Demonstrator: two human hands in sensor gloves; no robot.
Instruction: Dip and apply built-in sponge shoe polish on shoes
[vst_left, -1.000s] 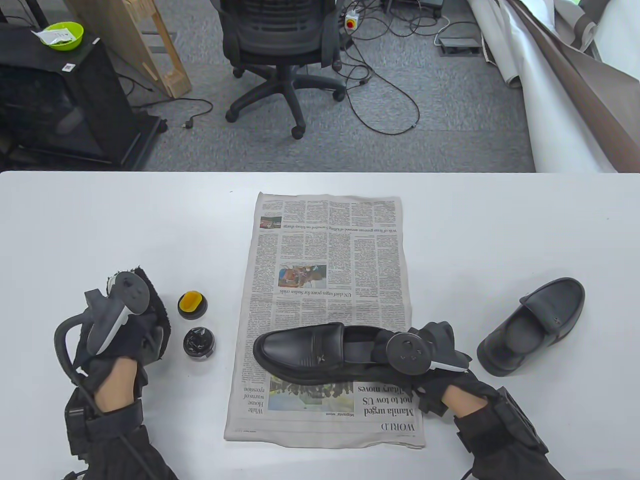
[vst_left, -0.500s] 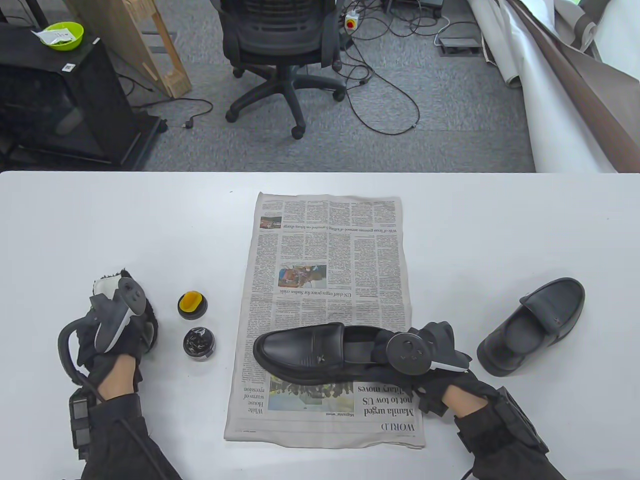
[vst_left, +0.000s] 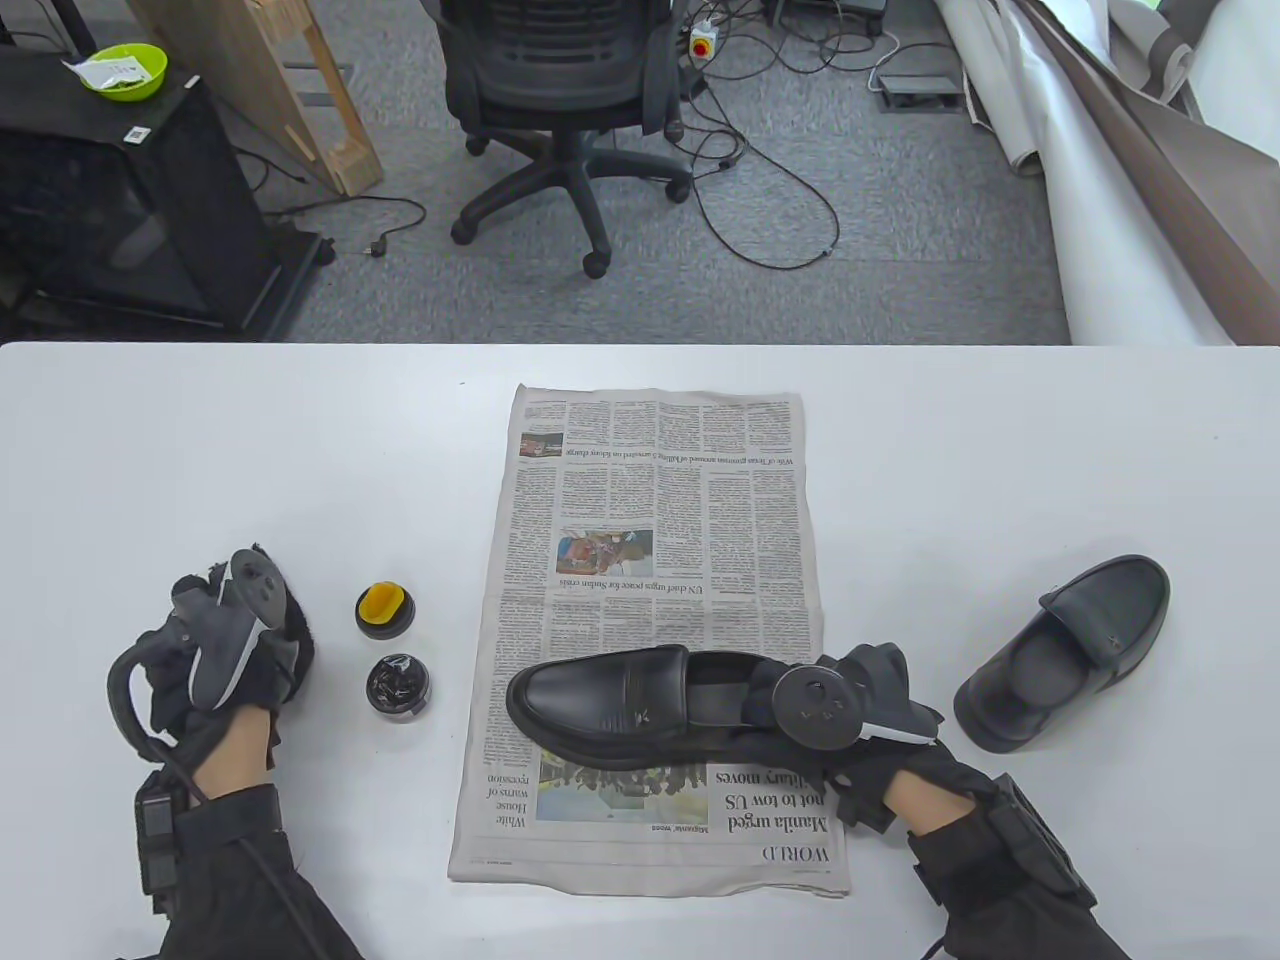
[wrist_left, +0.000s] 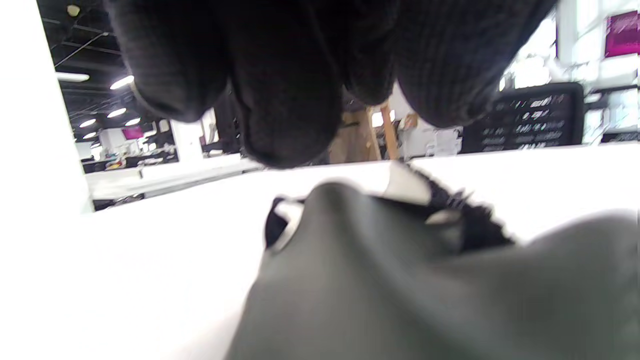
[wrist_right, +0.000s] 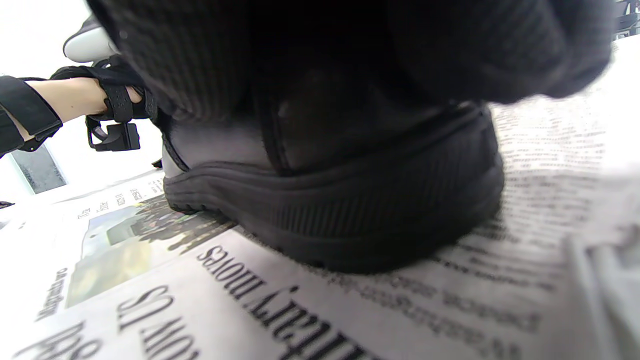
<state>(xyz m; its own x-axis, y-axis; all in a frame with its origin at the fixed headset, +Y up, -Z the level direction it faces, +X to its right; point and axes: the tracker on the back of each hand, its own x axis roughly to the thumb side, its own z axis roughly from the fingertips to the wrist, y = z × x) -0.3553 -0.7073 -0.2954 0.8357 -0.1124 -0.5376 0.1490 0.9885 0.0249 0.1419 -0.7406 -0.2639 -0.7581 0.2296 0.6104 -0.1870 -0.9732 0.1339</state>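
Table view: right hand (vst_left: 868, 722) gripping heel of shoe (vst_left: 610, 705) on newspaper (vst_left: 650, 560); left hand (vst_left: 222, 660) over dark cloth (vst_left: 292, 625), finger state hidden. Open polish tin (vst_left: 398, 687) and sponge lid (vst_left: 383, 609) just beside. Better to pin shoe firmly before dabbing. White table (vst_left: 150, 450), office chair (vst_left: 560, 90) beyond.

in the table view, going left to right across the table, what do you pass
left hand on a dark cloth → open polish tin → shoe on the newspaper → right hand at its heel → second shoe
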